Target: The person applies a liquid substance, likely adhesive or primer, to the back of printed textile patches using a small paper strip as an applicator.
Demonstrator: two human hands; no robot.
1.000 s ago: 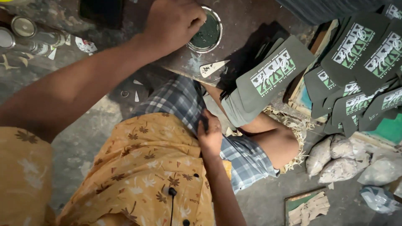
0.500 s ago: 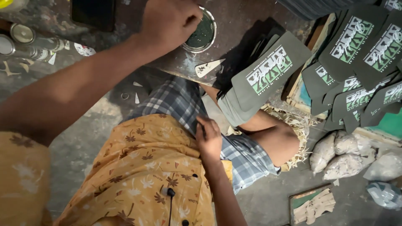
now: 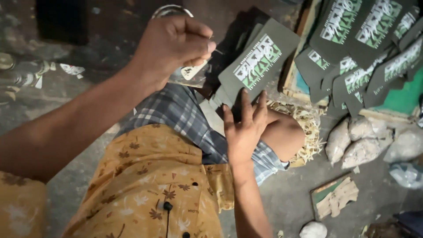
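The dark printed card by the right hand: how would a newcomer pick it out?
Start at the person's bent knee. The right hand spreads its fingers there, touching the lower edge of a dark grey card with a green and white print. Unlike the overlapping heap of cards further right, it lies apart, topmost on its own small stack.

Dim light, soft motion blur

The left hand (image 3: 172,46) covers most of a round tin (image 3: 169,9). Whatever its fingertips pinch is indistinct. The stacked dark printed pouches (image 3: 370,39) are cut off by the top edge.
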